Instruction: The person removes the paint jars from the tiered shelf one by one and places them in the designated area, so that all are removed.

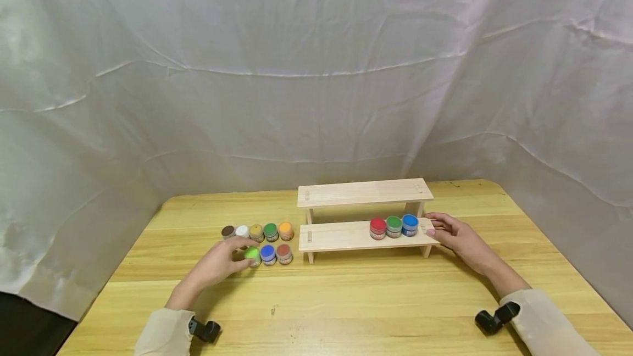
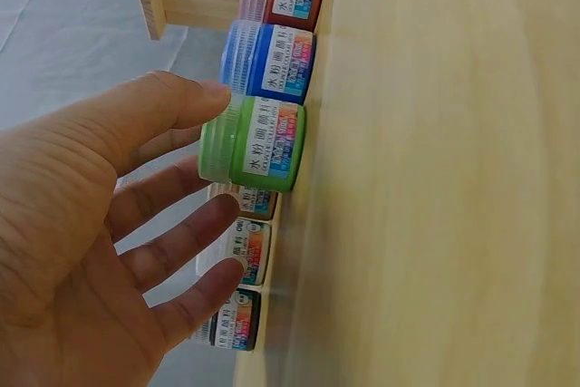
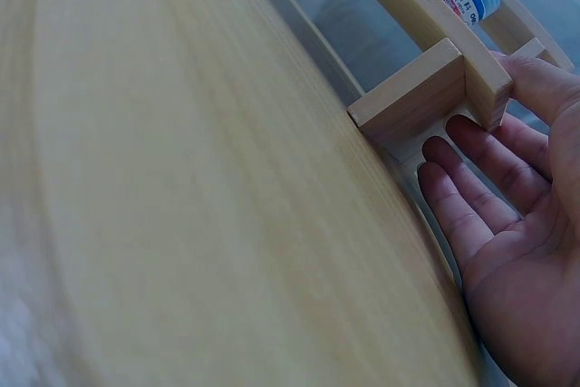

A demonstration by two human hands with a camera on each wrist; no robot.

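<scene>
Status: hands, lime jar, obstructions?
Left hand round lime jar. Right hand gripping right end of shelf. Lime jar upright, lidded. Blue jar close beside.

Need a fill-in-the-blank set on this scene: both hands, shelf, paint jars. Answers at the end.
1. The left hand is at a gouache paint jar coloured light ____.
2. The right hand is at the ____ end of the wooden shelf's lower board in the head view.
3. On that board, the green jar stands between the red jar and the ____ jar.
4. In the table's back row, the jar nearest the shelf is ____.

Missing words: green; right; blue; orange.
</scene>
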